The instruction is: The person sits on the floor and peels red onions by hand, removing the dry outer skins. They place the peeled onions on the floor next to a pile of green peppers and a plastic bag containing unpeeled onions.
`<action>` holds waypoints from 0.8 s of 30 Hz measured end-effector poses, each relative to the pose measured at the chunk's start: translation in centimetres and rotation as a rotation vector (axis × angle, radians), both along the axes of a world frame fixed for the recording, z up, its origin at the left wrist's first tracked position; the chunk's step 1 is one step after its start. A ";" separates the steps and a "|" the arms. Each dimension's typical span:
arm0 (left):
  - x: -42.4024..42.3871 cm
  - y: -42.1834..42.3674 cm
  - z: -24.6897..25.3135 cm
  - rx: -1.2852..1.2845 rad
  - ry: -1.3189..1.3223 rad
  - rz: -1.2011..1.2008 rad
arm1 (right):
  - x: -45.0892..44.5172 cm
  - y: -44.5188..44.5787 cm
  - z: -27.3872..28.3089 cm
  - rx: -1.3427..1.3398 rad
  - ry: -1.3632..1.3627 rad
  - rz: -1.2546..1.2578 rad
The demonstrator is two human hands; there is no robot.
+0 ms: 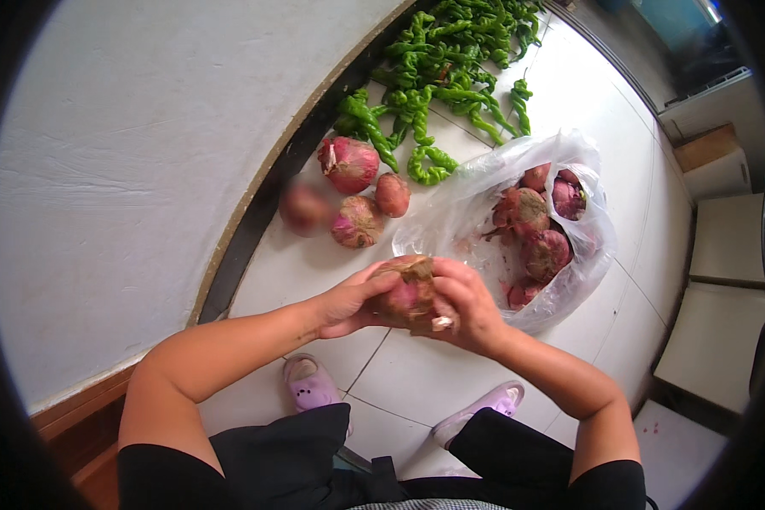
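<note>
Between my two hands is a large red onion [408,294] with loose brown papery skin, raised above the tiled floor. My left hand [356,301] grips its left side, thumb over the top. On its right side, the fingers of my right hand [468,299] curl around the onion, near a pale root or stem end. Beyond the hands to the right, a clear plastic bag [465,191] lies with its mouth open, holding several red onions [545,255] and scraps of skin. To the left, a few more onions [357,222] rest on the floor.
A heap of twisted green peppers [446,57] spreads over the floor tiles [382,382] at the back. A white wall [134,159] with a dark skirting runs along the left. Pale cabinets [717,331] line the right. My feet wear purple slippers [315,386].
</note>
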State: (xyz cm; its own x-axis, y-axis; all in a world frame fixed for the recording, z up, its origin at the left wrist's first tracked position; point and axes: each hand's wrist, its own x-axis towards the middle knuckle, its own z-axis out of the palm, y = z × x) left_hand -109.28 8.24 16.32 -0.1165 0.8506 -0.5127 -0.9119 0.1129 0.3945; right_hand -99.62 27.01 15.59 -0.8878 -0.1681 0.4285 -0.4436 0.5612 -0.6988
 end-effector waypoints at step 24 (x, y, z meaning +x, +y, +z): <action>0.4 12.5 -1.6 -0.212 0.353 -0.010 | 0.7 8.7 3.0 -0.352 -0.635 -0.522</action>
